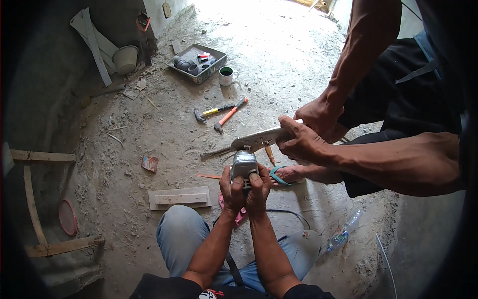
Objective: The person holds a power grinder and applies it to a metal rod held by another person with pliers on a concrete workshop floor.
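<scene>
Between my knees, my left hand (232,193) and my right hand (258,192) are both wrapped round a power tool (244,164) with a silver metal head, which looks like an angle grinder. Both thumbs lie on top of its body. Its head meets, or lies just under, a long flat grey metal piece (258,140) with holes in it; I cannot tell whether they touch. Another person's two hands (306,137) hold that piece by its right end. Where the tool's working side faces is hidden. A dark cable (289,211) runs off to the right.
Two hammers (219,109) (230,115) lie ahead, near a white mug (226,76) and a grey tray (211,72) of pipe fittings. A plastering float (179,198) lies by my left knee. The other person's sandalled foot (286,175) is close on the right, beyond a plastic bottle (345,230).
</scene>
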Motion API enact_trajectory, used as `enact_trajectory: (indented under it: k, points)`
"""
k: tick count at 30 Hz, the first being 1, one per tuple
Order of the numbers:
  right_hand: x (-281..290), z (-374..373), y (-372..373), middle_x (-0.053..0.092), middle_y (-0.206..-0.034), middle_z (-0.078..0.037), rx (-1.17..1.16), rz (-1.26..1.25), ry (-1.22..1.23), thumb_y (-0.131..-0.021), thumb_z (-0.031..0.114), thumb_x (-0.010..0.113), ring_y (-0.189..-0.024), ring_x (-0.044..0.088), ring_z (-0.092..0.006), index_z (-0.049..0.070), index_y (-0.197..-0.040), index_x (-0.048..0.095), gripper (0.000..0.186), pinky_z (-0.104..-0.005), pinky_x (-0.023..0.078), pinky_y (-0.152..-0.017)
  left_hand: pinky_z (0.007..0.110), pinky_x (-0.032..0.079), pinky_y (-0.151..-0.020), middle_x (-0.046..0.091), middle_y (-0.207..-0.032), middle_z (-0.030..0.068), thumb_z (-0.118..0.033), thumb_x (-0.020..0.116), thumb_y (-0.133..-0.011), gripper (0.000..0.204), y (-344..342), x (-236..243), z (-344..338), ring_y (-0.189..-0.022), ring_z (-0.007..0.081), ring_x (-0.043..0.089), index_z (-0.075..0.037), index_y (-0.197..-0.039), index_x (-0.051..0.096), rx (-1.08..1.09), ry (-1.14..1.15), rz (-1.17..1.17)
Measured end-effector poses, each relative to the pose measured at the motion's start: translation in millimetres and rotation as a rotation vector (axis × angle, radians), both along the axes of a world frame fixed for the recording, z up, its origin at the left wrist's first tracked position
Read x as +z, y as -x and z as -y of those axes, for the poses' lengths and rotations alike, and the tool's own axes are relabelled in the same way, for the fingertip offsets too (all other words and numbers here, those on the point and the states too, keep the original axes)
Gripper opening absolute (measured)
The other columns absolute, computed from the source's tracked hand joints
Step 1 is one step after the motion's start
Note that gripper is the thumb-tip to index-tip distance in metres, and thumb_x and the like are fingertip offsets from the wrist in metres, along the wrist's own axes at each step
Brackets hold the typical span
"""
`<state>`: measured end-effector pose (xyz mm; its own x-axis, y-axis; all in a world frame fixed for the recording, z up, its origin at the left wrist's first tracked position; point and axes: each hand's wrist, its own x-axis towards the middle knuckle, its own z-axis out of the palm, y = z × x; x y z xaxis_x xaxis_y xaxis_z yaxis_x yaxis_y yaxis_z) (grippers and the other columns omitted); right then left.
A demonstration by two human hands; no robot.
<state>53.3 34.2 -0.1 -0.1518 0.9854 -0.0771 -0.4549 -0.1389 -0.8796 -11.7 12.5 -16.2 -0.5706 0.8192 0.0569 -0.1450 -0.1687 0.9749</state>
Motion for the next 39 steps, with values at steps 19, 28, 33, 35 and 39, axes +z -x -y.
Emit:
enact_trajectory:
  k: [19,28,33,35,39]
  points:
    - [-3.7,-1.3,-2.2,0.062,-0.101,-0.007,-0.007,0.018,0.035,-0.083,0.034,0.065,-0.089,0.059,-0.0127,-0.004,-0.117,0.056,0.052,-0.0263,0.049,-0.079,0.034,0.046,-0.058,0.06,-0.073,0.0099,-0.054,0.057,-0.079,0.055,0.4,-2.8,-3.3,-0.067,0.0154,0.055,0.0,-0.087,0.052,0.053,-0.02,-0.012]
    - [-13.2,-4.7,-2.8,0.061,-0.102,-0.007,-0.012,0.015,0.043,-0.082,0.04,0.066,-0.088,0.057,-0.0121,-0.007,-0.119,0.056,0.06,-0.0267,0.049,-0.079,0.038,0.046,-0.057,0.059,-0.071,0.0124,-0.052,0.057,-0.08,0.052,-0.5,-1.5,-4.8,-0.064,0.0194,0.056,0.0,-0.085,0.052,0.065,0.013,-0.05]
    - [-10.1,-3.0,-1.4,0.062,-0.101,-0.007,-0.004,-0.018,0.095,-0.082,0.044,0.066,-0.087,0.058,-0.0119,-0.007,-0.118,0.055,0.064,-0.0256,0.048,-0.078,0.036,0.046,-0.062,0.06,-0.076,0.0116,-0.051,0.056,-0.08,0.053,3.7,-16.6,-0.1,-0.07,0.0189,0.056,0.001,-0.09,0.055,0.041,0.099,-0.126]
    - [-13.6,-3.5,-2.1,0.062,-0.099,-0.007,0.007,-0.039,0.103,-0.083,0.043,0.065,-0.086,0.058,-0.0119,-0.007,-0.118,0.055,0.062,-0.025,0.048,-0.078,0.038,0.045,-0.059,0.058,-0.072,0.014,-0.051,0.06,-0.079,0.053,3.0,-19.6,-0.5,-0.066,0.021,0.055,0.001,-0.086,0.052,0.067,0.073,-0.156]
    - [-16.6,-5.2,-5.0,0.062,-0.1,-0.007,0.016,-0.035,0.099,-0.084,0.042,0.065,-0.086,0.058,-0.0115,-0.007,-0.118,0.055,0.06,-0.025,0.048,-0.078,0.038,0.044,-0.06,0.057,-0.072,0.0137,-0.052,0.059,-0.079,0.054,0.5,-13.0,-1.2,-0.066,0.0201,0.053,0.001,-0.087,0.054,0.093,0.076,-0.139]
